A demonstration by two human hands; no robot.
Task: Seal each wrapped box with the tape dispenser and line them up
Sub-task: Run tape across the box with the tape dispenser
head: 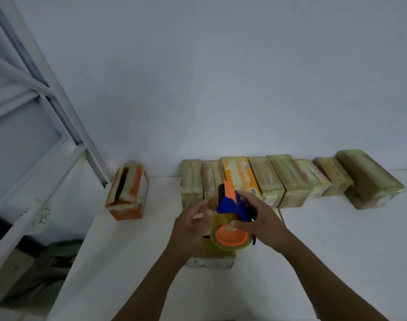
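White table (133, 262), nearest edge: two bare forearms are seen reaching in from below.

Wrapped box (209, 261): lies flat on the table directly under both hands. Only its near end face is shown, pale and speckled, with a yellowish film above it. The rest is covered by the hands.

Left hand (190, 230): held over the box, just left of the tape roll. The fingers are half extended toward the roll and blurred; whether anything is pinched cannot be told.

Right hand (262, 223): curled round the tape dispenser (229, 205) from the right side, with the thumb laid against the rim of the roll's core.

Dispenser: held above the box and tilted away from the camera. An orange body, a blue guard and a dark part at the far tip are noted. The tape roll (230, 237) is clear yellowish on an orange core, its open end turned toward the camera.

Row of wrapped boxes (290, 181): set side by side along the far edge of the table against the wall (221, 77). All are coated in glossy yellowish tape. One orange-printed box (240, 174) stands in the row behind the dispenser. The largest box (369, 179) closes the right end, angled.

Orange box (128, 193): stands apart to the left of the row, partly taped, a dark gap seen in its top.

Window frame (58, 100): white bars, far left.
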